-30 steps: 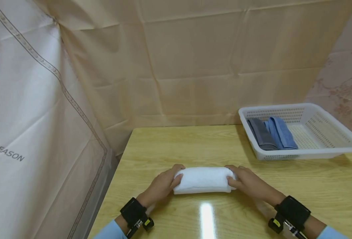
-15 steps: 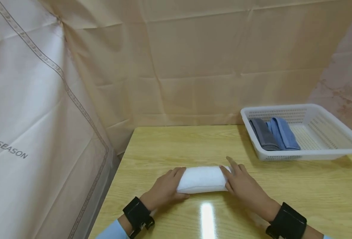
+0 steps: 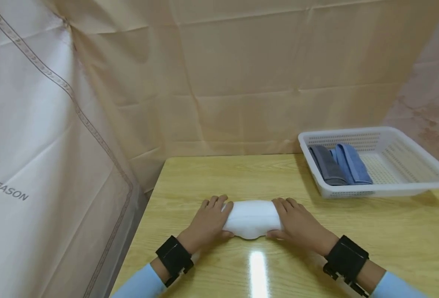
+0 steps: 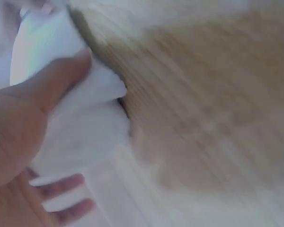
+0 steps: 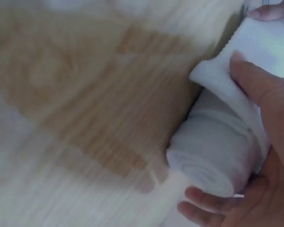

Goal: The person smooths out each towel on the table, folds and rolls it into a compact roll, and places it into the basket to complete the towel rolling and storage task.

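Note:
A white towel (image 3: 253, 218), rolled up, lies across the wooden table in front of me. At its left end my left hand (image 3: 209, 220) holds it, thumb on the near side and fingers over the top. My right hand (image 3: 300, 225) grips the opposite end in much the same way. In the right wrist view, the towel's coiled end (image 5: 201, 172) shows, with a loose flap under the thumb. Seen from the left wrist, the towel (image 4: 80, 135) passes beneath the left thumb; that view is blurred.
A white plastic basket (image 3: 409, 190) stands at the back right of the table (image 3: 219, 176). Inside its left part lie a folded dark grey towel (image 3: 327, 165) and a folded blue towel (image 3: 353, 165). Beige cloth (image 3: 234, 82) hangs behind the table, and a white sheet (image 3: 55, 165) hangs at left.
Both hands have shifted their hold on the towel, the right one having briefly lifted a finger. Less of the towel shows between them, and its near edge now bulges in the middle.

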Demonstrator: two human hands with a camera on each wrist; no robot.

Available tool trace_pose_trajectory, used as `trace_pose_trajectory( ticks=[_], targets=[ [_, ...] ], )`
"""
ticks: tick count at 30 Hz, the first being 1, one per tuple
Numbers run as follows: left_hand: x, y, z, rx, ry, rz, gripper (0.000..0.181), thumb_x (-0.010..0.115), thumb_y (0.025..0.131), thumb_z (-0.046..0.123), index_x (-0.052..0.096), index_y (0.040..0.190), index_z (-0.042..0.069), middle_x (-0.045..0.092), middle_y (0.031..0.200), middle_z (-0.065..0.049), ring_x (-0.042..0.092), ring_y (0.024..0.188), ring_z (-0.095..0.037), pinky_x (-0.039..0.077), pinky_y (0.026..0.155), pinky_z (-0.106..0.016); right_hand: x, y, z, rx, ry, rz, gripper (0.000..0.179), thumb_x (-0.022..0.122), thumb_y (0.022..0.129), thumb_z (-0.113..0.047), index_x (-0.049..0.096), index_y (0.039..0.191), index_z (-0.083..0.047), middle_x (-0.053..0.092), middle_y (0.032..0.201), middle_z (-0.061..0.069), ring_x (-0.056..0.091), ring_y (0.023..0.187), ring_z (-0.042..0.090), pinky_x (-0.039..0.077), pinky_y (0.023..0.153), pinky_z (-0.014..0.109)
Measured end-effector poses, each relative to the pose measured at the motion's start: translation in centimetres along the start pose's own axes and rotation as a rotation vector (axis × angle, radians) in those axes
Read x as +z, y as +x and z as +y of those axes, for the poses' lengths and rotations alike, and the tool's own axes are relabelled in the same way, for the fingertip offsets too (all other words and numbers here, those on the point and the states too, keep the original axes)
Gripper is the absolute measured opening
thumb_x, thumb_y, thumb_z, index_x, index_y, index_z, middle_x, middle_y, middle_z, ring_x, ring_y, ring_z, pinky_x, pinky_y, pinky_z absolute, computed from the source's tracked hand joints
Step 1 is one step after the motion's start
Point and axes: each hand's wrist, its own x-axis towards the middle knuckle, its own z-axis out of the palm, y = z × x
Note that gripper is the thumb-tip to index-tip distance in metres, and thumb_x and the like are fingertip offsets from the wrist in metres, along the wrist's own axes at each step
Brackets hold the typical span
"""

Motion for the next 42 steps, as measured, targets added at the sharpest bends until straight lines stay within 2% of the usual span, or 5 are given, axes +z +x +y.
trace_pose_trajectory(
  ticks=[5,15,27,38,42],
  targets=[
    [0.3,0.8,0.4,0.06,0.034,0.085,0.097,0.089,0.072,0.059,0.05,0.137,-0.002,0.064,0.117,-0.014,0.063,0.105,-0.028,0.054,0.091,-0.042,0.0,1.1,0.3,-0.033,0.008,-0.001,0.082,0.085,0.082,-0.049,0.053,0.132,0.008,0.062,0.124,0.024,0.061,0.111,0.043,0.052,0.089,0.057],
    [0.4,1.4,0.1,0.007,-0.207,-0.071,0.1,0.094,0.073,0.035,0.041,0.152,0.006,0.062,0.127,-0.011,0.059,0.111,-0.027,0.05,0.098,-0.04,0.0,3.2,0.0,-0.066,0.069,-0.105,0.112,0.098,0.067,-0.033,0.036,0.158,-0.01,0.044,0.154,0.02,0.054,0.125,0.044,0.046,0.098,0.064],
    [0.3,2.9,-0.2,0.121,-0.258,-0.026,0.102,0.097,0.065,0.016,0.04,0.149,0.004,0.057,0.12,-0.018,0.059,0.102,-0.029,0.055,0.087,-0.041,0.8,2.6,1.1,0.009,0.151,-0.084,0.102,0.098,0.058,-0.019,0.048,0.147,-0.013,0.069,0.108,0.008,0.067,0.094,0.024,0.057,0.079,0.047],
    [-0.6,7.8,-1.2,-0.074,-0.331,0.547,0.104,0.097,0.072,0.025,0.034,0.152,0.003,0.048,0.131,-0.024,0.058,0.105,-0.033,0.054,0.085,-0.043,-5.1,3.3,4.5,0.137,0.113,0.203,0.094,0.091,0.066,-0.015,0.046,0.149,-0.012,0.069,0.115,0.014,0.068,0.094,0.03,0.056,0.073,0.053],
    [-0.4,10.4,0.6,-0.082,-0.386,0.605,0.074,0.087,0.084,0.017,0.043,0.141,-0.002,0.048,0.125,-0.022,0.055,0.098,-0.028,0.052,0.079,-0.037,-9.0,3.4,6.4,0.21,0.119,0.316,0.086,0.084,0.073,-0.016,0.047,0.149,-0.012,0.068,0.117,0.013,0.066,0.088,0.028,0.053,0.069,0.049]
  ],
)
